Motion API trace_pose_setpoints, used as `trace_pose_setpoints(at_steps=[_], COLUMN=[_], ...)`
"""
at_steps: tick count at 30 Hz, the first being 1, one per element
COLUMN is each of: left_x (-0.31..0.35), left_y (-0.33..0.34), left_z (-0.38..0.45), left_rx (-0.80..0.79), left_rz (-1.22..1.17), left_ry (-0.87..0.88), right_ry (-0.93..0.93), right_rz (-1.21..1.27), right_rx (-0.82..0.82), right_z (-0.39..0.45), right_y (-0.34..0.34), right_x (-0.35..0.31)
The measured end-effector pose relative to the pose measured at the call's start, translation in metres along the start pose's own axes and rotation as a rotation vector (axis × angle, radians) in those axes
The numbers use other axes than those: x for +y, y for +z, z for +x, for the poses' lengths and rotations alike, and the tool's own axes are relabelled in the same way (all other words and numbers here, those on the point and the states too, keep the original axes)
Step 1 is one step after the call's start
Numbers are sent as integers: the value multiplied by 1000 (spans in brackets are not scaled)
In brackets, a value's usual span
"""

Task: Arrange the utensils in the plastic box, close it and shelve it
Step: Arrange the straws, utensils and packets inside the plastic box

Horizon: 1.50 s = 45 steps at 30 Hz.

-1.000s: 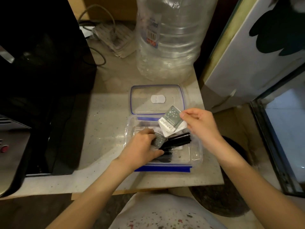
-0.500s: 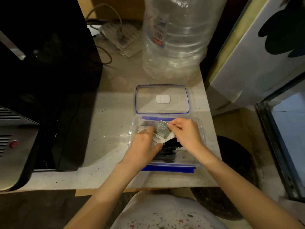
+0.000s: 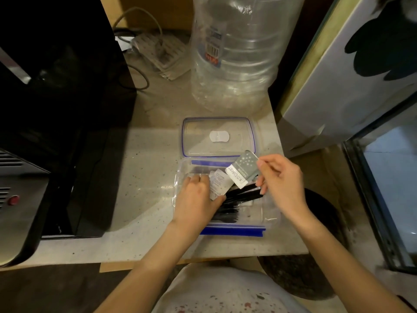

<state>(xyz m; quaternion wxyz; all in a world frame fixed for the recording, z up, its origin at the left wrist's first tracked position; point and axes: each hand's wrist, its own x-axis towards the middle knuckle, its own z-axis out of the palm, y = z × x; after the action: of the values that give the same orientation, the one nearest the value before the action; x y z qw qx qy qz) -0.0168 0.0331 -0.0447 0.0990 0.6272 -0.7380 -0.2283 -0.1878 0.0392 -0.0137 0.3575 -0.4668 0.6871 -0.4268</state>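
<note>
A clear plastic box (image 3: 269, 216) with blue clips stands open on the counter, its lid (image 3: 217, 136) folded back flat behind it. Black plastic utensils (image 3: 242, 196) lie inside, beside a white paper packet (image 3: 218, 181). My left hand (image 3: 196, 203) is down in the box, fingers curled on the white packet and the utensil ends. My right hand (image 3: 281, 185) hovers over the box's right side and pinches a grey and white sachet (image 3: 242, 171) by its corner, above the utensils.
A large clear water bottle (image 3: 234, 53) stands just behind the lid. A black appliance (image 3: 56, 109) fills the counter's left side. A power strip (image 3: 158, 53) and cables lie at the back. A white cabinet (image 3: 361, 75) rises to the right, past the counter edge.
My right hand dipped the sachet into the box next to my left hand, then lifted it back up to the right. My left hand stayed in the box.
</note>
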Motion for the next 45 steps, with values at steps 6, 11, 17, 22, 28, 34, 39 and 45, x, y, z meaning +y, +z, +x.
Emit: trace_pose_setpoints(at_steps=[6, 11, 17, 22, 28, 34, 39, 45], left_x=[0, 2, -1, -2, -5, -6, -5, -4], left_y=[0, -10, -36, -42, -33, -24, -18, -15], left_z=[-1, 1, 6, 22, 33, 35, 27, 18], left_rx=[45, 70, 197, 83, -73, -237, -233, -261], left_rz=[-14, -126, -120, -142, -164, -190, -175, -324], left_ry=[2, 41, 87, 229, 256, 80, 61, -96], right_ry=[170, 157, 151, 207, 247, 262, 377, 363], right_rz=[37, 36, 189, 306, 300, 185, 206, 152], right_rx=[-118, -73, 23, 54, -93, -220, -229, -186], right_z=[2, 5, 6, 2, -2, 6, 6, 10], right_y=[17, 10, -14, -19, -14, 0, 15, 20], right_x=[2, 0, -5, -2, 1, -2, -4, 0])
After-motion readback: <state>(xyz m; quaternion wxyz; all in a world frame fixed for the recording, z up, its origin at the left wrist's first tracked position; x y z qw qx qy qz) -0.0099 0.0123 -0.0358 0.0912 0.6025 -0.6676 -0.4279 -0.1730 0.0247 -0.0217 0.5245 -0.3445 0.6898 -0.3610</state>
